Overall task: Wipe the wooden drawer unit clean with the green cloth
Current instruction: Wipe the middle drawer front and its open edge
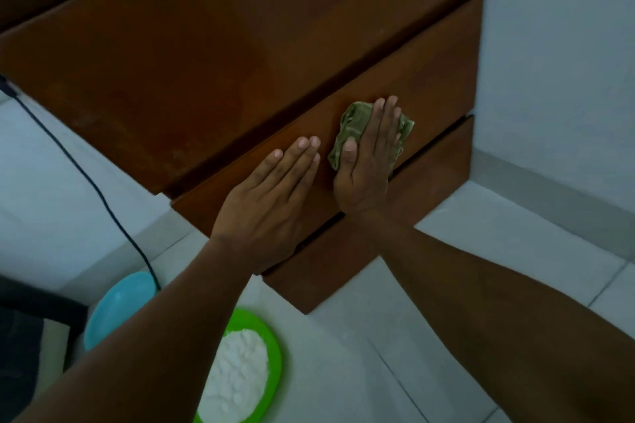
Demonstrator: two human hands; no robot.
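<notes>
We see the brown wooden drawer unit [213, 55] standing on a white tiled floor [464, 278]. Our right hand [369, 154] presses flat on a crumpled green cloth [354, 124] against the middle drawer front, near its right edge. Our left hand [268, 196] lies flat, fingers together, just beside it. On the floor: a round green plastic plate [271, 350] of white powder [237, 374], a light blue bowl [117, 306], a black cable [86, 175].

Wooden drawer unit [240, 45]: reddish-brown wood, smooth with a low satin sheen, dulled in pale scuffed patches near the lower left of the top drawer front. Green cloth [354, 124]: soft woven fabric, matt, seen crumpled into folds. Floor tiles [481, 251] are noted as smooth and pale; the blue dish [117, 306] and green plate [271, 347] look like glossy plastic, the latter heaped with matt white powder [237, 374].
</notes>
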